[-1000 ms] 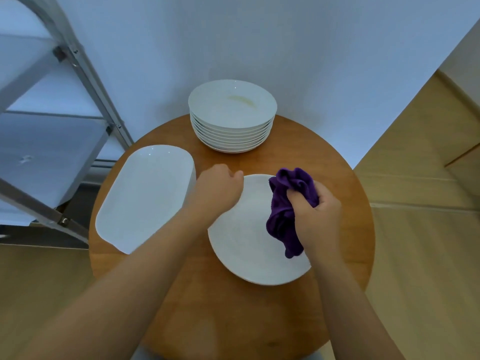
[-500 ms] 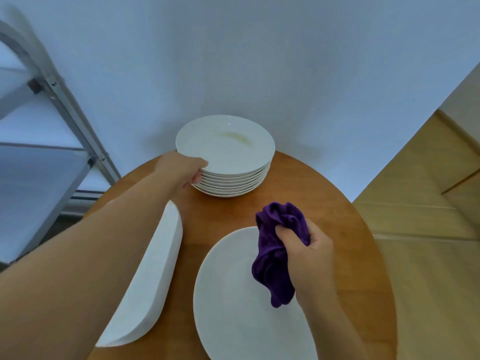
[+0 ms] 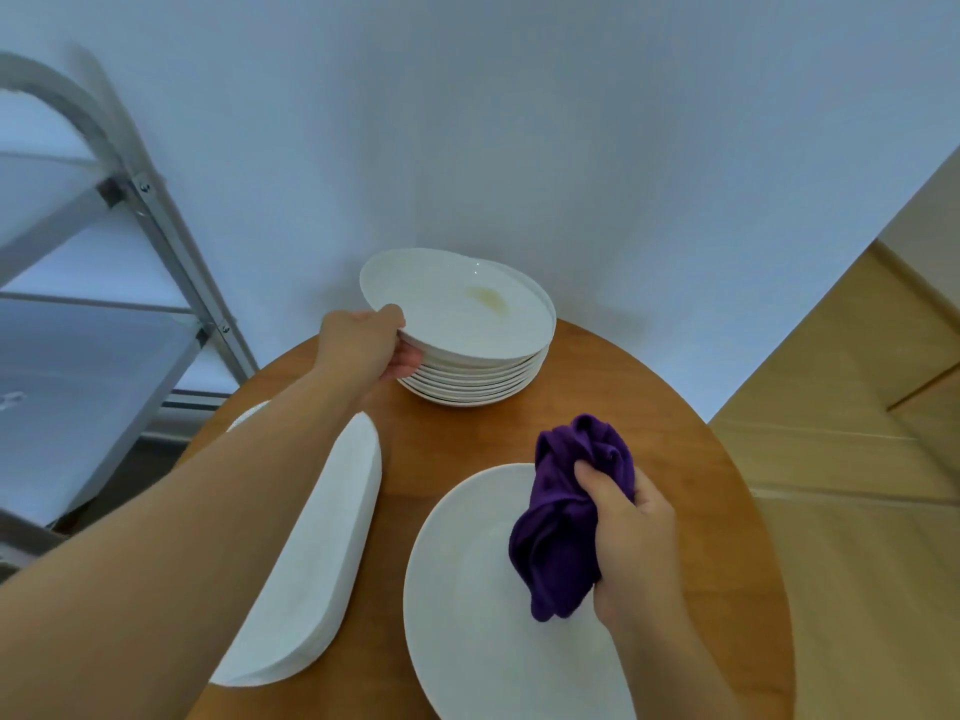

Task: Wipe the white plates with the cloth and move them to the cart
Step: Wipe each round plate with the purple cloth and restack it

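Observation:
A stack of several white plates [image 3: 478, 389] stands at the far side of the round wooden table [image 3: 691, 459]. My left hand [image 3: 366, 350] grips the left rim of the top plate [image 3: 457, 309], which carries a yellowish stain and is tilted up off the stack. Nearer to me lies a single white plate [image 3: 467, 589]. My right hand [image 3: 631, 548] holds a bunched purple cloth [image 3: 566, 517] over this plate's right half.
A white oblong dish [image 3: 322, 558] lies on the table's left side, partly under my left forearm. The grey metal cart [image 3: 119, 324] with white shelves stands to the left of the table. A pale wall is behind; wooden floor lies to the right.
My left hand left the near plate, reached to the stack and now lifts the top plate's left edge. My right hand with the cloth stayed over the near plate. The view tilted up.

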Demonstrator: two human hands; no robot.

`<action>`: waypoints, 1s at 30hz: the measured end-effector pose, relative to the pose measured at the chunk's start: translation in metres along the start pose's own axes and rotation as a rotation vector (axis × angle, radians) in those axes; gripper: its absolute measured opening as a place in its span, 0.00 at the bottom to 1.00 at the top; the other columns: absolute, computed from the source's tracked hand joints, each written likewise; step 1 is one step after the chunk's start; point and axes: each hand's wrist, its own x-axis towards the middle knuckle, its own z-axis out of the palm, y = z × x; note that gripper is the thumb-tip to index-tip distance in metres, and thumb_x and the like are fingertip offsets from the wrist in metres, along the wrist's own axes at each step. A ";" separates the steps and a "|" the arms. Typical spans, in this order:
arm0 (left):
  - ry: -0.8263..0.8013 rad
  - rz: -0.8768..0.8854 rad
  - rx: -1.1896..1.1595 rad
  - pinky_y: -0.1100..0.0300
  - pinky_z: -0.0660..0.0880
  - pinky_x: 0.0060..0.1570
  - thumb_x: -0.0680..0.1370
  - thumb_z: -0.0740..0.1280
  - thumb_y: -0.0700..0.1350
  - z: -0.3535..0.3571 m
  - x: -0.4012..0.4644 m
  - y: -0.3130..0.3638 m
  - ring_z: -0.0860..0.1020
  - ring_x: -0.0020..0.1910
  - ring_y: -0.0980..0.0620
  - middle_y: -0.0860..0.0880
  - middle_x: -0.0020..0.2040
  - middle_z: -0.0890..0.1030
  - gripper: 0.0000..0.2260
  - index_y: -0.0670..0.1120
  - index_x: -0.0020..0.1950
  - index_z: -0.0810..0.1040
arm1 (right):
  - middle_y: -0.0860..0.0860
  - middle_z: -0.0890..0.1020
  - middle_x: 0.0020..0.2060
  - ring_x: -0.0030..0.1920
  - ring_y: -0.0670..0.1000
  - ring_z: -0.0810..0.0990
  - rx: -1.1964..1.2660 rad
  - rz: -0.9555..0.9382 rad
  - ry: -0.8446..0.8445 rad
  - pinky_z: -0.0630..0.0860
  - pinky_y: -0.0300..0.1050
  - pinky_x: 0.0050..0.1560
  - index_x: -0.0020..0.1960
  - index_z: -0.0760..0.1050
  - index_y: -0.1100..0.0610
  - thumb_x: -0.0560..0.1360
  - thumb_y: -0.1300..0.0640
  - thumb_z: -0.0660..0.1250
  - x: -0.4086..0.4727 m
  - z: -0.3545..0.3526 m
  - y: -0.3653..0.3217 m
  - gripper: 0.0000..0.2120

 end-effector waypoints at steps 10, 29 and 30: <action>-0.088 0.047 0.005 0.66 0.73 0.22 0.77 0.63 0.39 -0.032 -0.107 -0.017 0.77 0.21 0.54 0.47 0.24 0.80 0.10 0.41 0.37 0.77 | 0.55 0.85 0.42 0.38 0.53 0.85 0.228 0.160 -0.086 0.80 0.48 0.36 0.52 0.80 0.55 0.60 0.42 0.75 -0.040 -0.001 -0.025 0.25; -0.483 -0.558 -0.710 0.45 0.79 0.45 0.74 0.67 0.44 -0.121 -0.267 -0.099 0.82 0.50 0.40 0.42 0.50 0.84 0.14 0.50 0.60 0.75 | 0.58 0.82 0.39 0.37 0.58 0.79 0.084 0.399 -0.120 0.77 0.49 0.39 0.56 0.75 0.62 0.70 0.66 0.63 -0.180 -0.099 0.016 0.15; -0.452 -0.546 -0.694 0.45 0.80 0.44 0.75 0.66 0.43 -0.123 -0.272 -0.100 0.83 0.48 0.40 0.42 0.48 0.85 0.12 0.50 0.58 0.75 | 0.58 0.83 0.39 0.38 0.58 0.79 0.073 0.405 -0.131 0.76 0.50 0.40 0.55 0.75 0.62 0.69 0.66 0.64 -0.184 -0.100 0.018 0.15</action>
